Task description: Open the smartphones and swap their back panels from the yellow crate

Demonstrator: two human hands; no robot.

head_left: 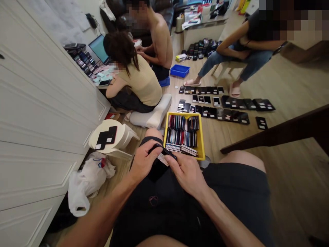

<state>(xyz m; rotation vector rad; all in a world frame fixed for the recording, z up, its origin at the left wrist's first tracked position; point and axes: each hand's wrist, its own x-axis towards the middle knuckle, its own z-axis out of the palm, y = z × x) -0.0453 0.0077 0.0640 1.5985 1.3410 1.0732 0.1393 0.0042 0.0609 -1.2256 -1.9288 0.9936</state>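
Over my lap, both hands hold one black phone [159, 168] that carries a small white label. My left hand [144, 161] wraps its left edge, fingers curled over the top. My right hand [186, 171] pinches the phone's right side next to the label. Just beyond my knee a yellow bin [202, 137] stands on the floor, packed with several phones on edge.
Rows of phones [226, 106] lie on the wood floor ahead. A white stool [120, 137] with two phones stands at left beside a white plastic bag [84, 181]. Three people sit further off. A blue tray [180, 70] and a dark wooden beam [277, 132] are nearby.
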